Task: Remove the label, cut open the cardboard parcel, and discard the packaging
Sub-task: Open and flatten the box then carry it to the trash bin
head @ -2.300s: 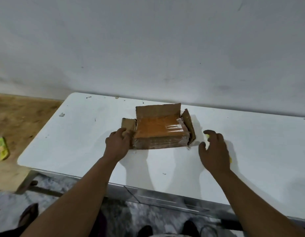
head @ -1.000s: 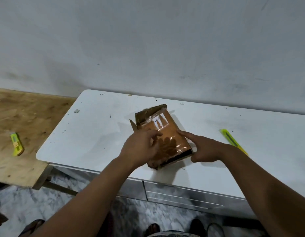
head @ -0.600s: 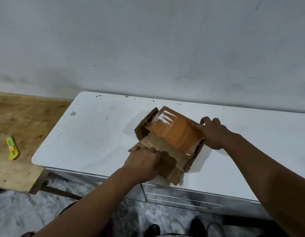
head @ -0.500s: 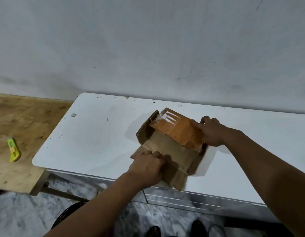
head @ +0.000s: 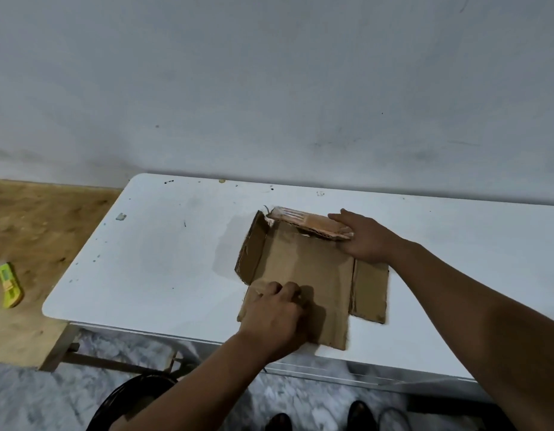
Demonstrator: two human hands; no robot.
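The brown cardboard parcel (head: pixel 303 269) lies unfolded and nearly flat near the front edge of the white table (head: pixel 163 253). Its left flap stands up slightly and its right flap lies flat. At the far edge, a taped orange-brown panel (head: pixel 306 223) is still folded up. My left hand (head: pixel 275 315) is closed on the near flap of the cardboard. My right hand (head: pixel 365 241) grips the taped panel at the far right corner.
A yellow-green utility knife (head: pixel 9 286) lies on the wooden board (head: pixel 36 231) left of the table. A wall runs close behind the table. Below the front edge there are a marbled floor, a dark round object and my shoes.
The parcel was turned, then pulled open; since half a second ago my hands have spread it out flat on the table. The yellow-green cutter seen to the right earlier is out of sight.
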